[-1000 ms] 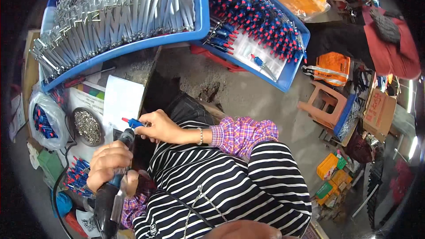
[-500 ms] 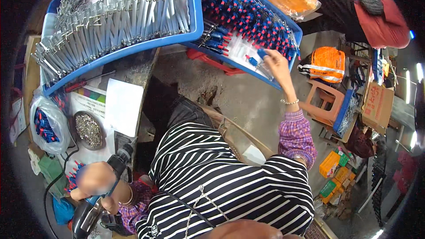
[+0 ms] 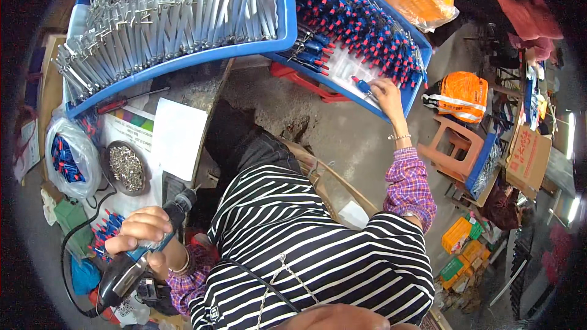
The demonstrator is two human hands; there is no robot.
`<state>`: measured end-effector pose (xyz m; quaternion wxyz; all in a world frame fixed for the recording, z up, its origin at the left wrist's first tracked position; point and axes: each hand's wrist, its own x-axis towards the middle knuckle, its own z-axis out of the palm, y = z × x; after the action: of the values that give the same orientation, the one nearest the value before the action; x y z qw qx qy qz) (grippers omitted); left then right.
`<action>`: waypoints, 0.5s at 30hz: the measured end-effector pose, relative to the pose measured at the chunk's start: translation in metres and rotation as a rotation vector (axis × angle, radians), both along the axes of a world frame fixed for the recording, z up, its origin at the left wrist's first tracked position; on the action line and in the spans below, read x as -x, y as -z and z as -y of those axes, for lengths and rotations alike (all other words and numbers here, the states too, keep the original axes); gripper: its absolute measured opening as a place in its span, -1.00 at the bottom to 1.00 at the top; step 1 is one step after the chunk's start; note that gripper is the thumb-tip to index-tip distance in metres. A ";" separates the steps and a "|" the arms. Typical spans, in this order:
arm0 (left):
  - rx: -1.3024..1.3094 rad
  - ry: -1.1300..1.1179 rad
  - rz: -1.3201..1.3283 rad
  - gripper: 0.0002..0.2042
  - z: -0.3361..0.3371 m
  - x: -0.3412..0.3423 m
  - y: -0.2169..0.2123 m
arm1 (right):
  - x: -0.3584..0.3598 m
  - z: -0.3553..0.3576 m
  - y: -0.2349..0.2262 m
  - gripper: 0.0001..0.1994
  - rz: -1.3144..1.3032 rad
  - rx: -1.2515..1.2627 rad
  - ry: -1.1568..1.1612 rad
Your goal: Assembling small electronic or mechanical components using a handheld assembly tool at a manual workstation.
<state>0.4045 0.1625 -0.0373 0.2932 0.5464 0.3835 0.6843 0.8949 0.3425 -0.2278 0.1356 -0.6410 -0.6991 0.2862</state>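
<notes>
Gripping drill (image 3: 124, 276): left hand (image 3: 145, 231); blue-red piece (image 3: 363, 86): beside right hand (image 3: 387, 95), in tray (image 3: 337, 85); right's hold unclear

Strips (image 3: 165, 21) in left tray (image 3: 287, 18); small parts (image 3: 361, 24) in right tray (image 3: 333, 87); bowl (image 3: 131, 192) between plastic bag (image 3: 90, 174) and paper sheet (image 3: 179, 137).

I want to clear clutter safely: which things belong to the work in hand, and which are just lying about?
Likely belonging:
power tool, held in the left hand
blue-and-red pieces, near the right hand
blue tray holding them

Apparently just lying about:
orange bag
cardboard box
</notes>
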 end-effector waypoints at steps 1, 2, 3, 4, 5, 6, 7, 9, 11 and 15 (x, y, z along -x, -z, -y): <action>0.005 0.015 -0.004 -0.61 0.000 0.001 0.000 | 0.003 0.000 -0.001 -0.81 0.023 -0.010 -0.020; 0.004 0.009 -0.006 -0.61 0.000 0.001 0.000 | 0.007 0.002 -0.003 -0.81 0.020 -0.012 -0.025; 0.002 0.018 0.025 -0.61 0.000 0.002 0.002 | 0.012 0.006 -0.004 -0.81 0.031 -0.053 0.029; 0.002 0.020 0.053 -0.61 0.001 0.002 0.002 | 0.019 0.008 -0.006 -0.81 0.037 -0.092 0.078; -0.002 -0.016 0.062 -0.60 0.001 0.000 0.001 | 0.014 0.009 0.002 -0.77 0.068 -0.177 0.009; 0.000 -0.032 0.053 -0.60 0.000 -0.002 -0.001 | 0.012 0.009 0.002 -0.76 0.114 -0.218 0.005; -0.003 -0.039 0.059 -0.60 0.004 -0.003 -0.003 | 0.017 0.009 0.004 -0.74 0.146 -0.260 -0.020; -0.024 0.098 0.052 -0.66 0.010 0.008 -0.002 | 0.039 0.007 -0.015 -0.72 0.159 -0.282 -0.065; -0.026 0.021 0.075 -0.61 0.007 0.002 -0.008 | 0.082 0.010 -0.048 -0.76 -0.096 -0.198 -0.083; -0.054 0.051 0.055 -0.58 0.016 0.012 -0.007 | 0.212 0.024 -0.129 -0.73 -0.370 -0.056 -0.478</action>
<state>0.3924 0.1466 -0.0299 0.3061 0.5449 0.3425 0.7015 0.6833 0.3183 -0.0986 0.2073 -0.3914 -0.8011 0.4025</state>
